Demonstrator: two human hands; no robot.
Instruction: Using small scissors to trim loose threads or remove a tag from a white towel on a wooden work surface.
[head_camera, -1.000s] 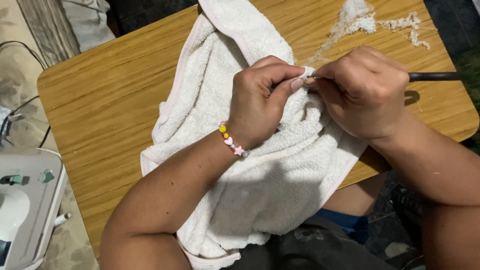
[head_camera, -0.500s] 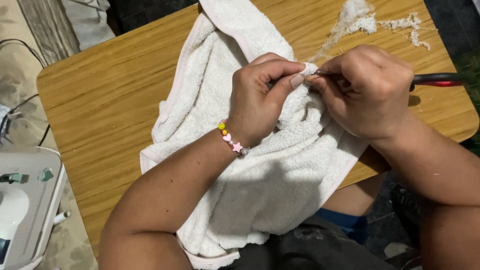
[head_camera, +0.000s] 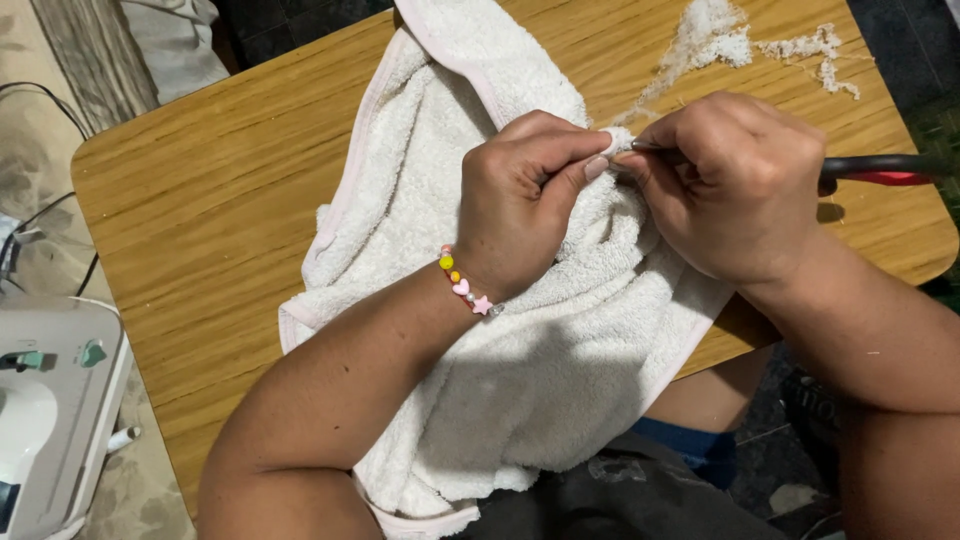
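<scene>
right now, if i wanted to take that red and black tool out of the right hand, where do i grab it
Grip the tool by its bare handle end, coming from the table's right edge. That end juts out past the right hand; the tip is buried between the fingers at the towel, beside the left hand.

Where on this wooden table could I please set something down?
Bare wood lies on the table between its rounded corner and the white towel. It is crowded near both hands, the loose fluff and the tool handle.
</scene>
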